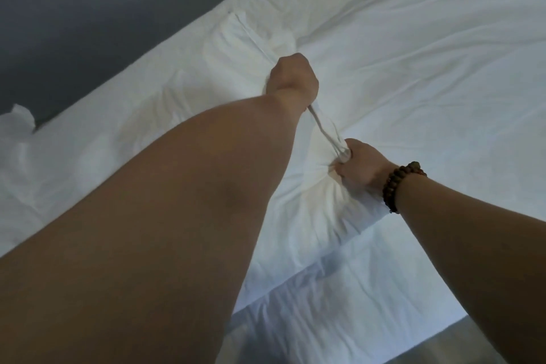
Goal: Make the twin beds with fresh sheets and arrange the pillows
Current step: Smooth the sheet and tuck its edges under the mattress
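The fingers of the left hand (292,74) are curled under in a tight fist and mostly hidden, clenched on a bunch of the white duvet cover (413,53). The fingers (350,167) of the right hand (359,161) pinch a second gather of the same cloth, nearer the body. Between the two fists a narrow twisted band of fabric (322,130) runs taut, and creases fan out from each grip. A dark bead bracelet (394,188) sits on the right wrist.

The duvet cover lies spread over most of the bed, rumpled. One flat corner (236,35) shows just beyond the left fist, toward the far edge. Near the body its edge ends, and the smoother bed sheet (339,289) shows on the mattress below it. A loose white bundle (20,118) sits at the far left edge, against the dark floor (74,9).

This looks like the stage of seating or straightening the filling inside the cover; no pillows are in view, so the task seems well short of done.

The risks come from the pull itself. If the hands haul apart harder, a seam or tie in that taut band could tear. If only the outer layer is gripped, the inner quilt may stay bunched. A hard tug toward the body could also drag the sheet out of place.
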Demonstrator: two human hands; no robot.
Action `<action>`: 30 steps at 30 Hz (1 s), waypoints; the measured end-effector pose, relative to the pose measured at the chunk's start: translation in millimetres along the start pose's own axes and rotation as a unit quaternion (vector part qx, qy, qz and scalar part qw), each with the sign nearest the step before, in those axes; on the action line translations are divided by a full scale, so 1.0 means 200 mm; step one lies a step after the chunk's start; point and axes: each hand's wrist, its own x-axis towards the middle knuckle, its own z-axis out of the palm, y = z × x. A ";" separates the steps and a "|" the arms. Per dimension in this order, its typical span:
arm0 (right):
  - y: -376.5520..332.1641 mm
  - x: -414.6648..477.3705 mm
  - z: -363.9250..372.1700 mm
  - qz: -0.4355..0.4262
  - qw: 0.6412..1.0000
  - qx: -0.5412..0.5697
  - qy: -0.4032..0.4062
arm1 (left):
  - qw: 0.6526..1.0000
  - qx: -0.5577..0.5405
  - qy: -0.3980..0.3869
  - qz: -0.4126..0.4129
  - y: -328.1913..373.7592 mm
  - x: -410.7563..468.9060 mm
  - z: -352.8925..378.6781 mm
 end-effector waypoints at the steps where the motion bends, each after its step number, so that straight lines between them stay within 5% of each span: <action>1: 0.03 0.03 -0.02 0.005 1.000 -0.016 -0.001 | 1.000 0.005 -0.004 -0.008 0.03 0.03 0.05; 5: 0.10 0.12 0.05 0.035 0.990 -0.137 0.000 | 0.997 0.068 -0.031 -0.035 0.02 0.14 0.26; 11: 0.23 0.17 0.27 -0.007 0.963 -0.243 0.118 | 0.989 0.120 -0.038 -0.074 -0.10 0.26 0.53; 17: 0.28 0.21 0.34 -0.013 0.939 -0.307 0.156 | 0.990 0.023 -0.137 -0.023 -0.16 0.25 0.53; 22: 0.14 0.12 0.33 0.031 0.917 -0.350 0.187 | 0.982 -0.060 0.090 0.156 -0.48 -0.04 0.35; 25: -0.02 0.01 0.39 -0.046 0.906 -0.374 0.194 | 0.979 0.031 0.174 0.105 -0.80 -0.28 0.25; 30: -0.31 -0.18 0.77 -0.275 0.874 -0.388 0.104 | 0.980 0.090 0.170 -0.042 -1.46 -0.72 0.13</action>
